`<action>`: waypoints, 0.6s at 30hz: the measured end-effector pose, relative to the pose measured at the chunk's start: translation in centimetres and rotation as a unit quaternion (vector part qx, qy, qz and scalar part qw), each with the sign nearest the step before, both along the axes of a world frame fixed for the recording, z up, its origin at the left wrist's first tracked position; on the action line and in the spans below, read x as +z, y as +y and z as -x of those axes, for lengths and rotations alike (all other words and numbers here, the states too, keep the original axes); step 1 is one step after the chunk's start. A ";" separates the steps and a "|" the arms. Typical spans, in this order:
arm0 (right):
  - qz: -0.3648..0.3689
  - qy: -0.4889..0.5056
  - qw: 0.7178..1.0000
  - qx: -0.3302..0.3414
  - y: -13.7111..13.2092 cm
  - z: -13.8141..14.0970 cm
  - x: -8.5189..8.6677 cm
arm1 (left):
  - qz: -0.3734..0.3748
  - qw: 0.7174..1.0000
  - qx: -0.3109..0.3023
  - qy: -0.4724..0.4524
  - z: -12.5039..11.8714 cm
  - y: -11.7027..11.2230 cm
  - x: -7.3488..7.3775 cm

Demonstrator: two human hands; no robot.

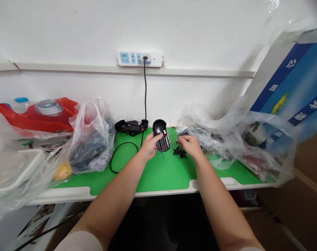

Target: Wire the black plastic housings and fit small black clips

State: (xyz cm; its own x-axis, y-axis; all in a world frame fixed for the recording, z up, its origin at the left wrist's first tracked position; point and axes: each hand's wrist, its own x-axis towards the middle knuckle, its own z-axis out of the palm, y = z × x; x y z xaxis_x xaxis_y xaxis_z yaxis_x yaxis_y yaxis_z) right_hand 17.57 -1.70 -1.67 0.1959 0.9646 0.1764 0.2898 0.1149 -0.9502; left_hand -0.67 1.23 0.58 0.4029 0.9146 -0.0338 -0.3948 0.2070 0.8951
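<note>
Left hand (149, 146) closed on black plastic casing (161, 136), centre of frame; red wires (160, 148) loose, not tucked in. Right hand (190, 145) curled, grip unclear, just above small black parts (179, 152), lying loose on green mat (163, 177). 2nd black unit (131, 127) lies by wall, left of centre.

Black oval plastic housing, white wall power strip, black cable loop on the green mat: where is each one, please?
Black oval plastic housing (160, 127): head view, rounded top end.
White wall power strip (157, 60): head view, right end.
Black cable loop (125, 142): head view, top of curve.
</note>
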 end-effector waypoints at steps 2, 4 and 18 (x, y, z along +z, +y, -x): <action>0.021 -0.150 0.986 0.070 -0.6 -0.9 0.0 | -0.003 1.000 0.000 0.011 0.2 0.1 0.0; 0.044 -0.223 0.962 0.149 -1.2 -1.4 0.0 | -0.002 1.000 -0.021 0.024 0.5 0.2 -0.2; 0.017 -0.321 0.928 0.187 -0.8 -0.1 -1.3 | 0.051 0.994 -0.055 -0.079 0.2 0.0 -1.1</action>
